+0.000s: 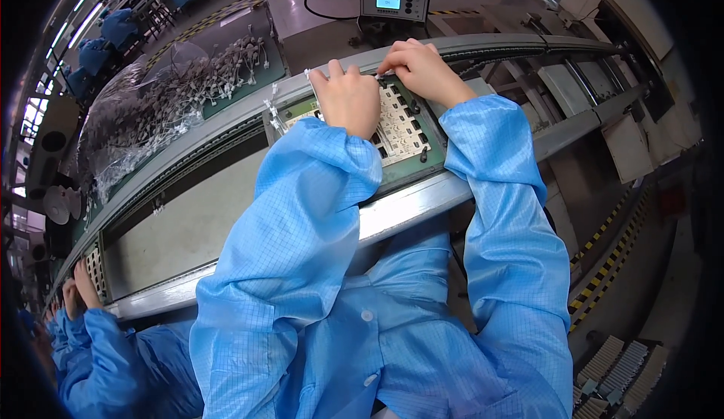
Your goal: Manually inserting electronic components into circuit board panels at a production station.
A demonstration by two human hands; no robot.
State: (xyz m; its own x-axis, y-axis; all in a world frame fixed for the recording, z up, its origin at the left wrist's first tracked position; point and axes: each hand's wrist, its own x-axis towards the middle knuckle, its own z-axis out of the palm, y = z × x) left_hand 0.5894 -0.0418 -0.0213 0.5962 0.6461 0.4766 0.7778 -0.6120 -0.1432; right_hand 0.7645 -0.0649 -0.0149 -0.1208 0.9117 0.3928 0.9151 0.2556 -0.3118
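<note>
A cream-white circuit board panel [403,126] with rows of dark components lies in a green carrier plate [431,159] on the conveyor in front of me. My left hand [348,102] is over the panel's left part, its fingers bent down toward the far edge; what they hold, if anything, is hidden. At the panel's far edge my right hand [426,70] has thumb and fingers pinched together, close to the left fingertips. Whatever is between them is too small to name. White connectors with short leads [276,110] hang at the carrier's left side.
A metal rail [392,211] runs along the conveyor's near side. Beyond the far rail, a heap of bagged wired connectors [219,76] lies on a green surface. A fan unit with a lit display [392,0] stands at the back. Another person's hands [84,287] work at far left.
</note>
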